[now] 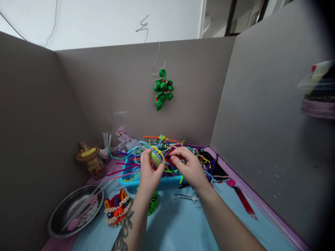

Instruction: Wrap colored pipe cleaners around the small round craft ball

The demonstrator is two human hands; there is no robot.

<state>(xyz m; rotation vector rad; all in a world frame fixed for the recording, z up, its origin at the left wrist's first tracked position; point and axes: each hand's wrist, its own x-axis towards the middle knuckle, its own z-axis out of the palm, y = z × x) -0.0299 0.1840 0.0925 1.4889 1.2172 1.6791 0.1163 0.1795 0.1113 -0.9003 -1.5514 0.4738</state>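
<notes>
Over the blue tray [154, 183], my left hand [148, 172] is closed around a small coiled pipe cleaner bundle [156, 159], lime green with some pink. To its right, my right hand [191, 168] has thumb and forefinger drawn together beside some dark red pipe cleaners [169, 158]; what is between the fingertips cannot be made out. A tangle of many-coloured pipe cleaners fills the tray beneath both hands. Below the tray, a pair of small scissors [187, 197] lies on the blue mat. My left forearm partly hides a green fuzzy piece [153, 204].
At left stand a metal bowl [56, 218] with pink tools and a brown jar [94, 164]. An orange, red and cream fuzzy piece [117, 209] sits near my left forearm. A red-handled tool [244, 200] lies right. Green pipe-cleaner work [163, 89] hangs on the grey back panel [117, 80].
</notes>
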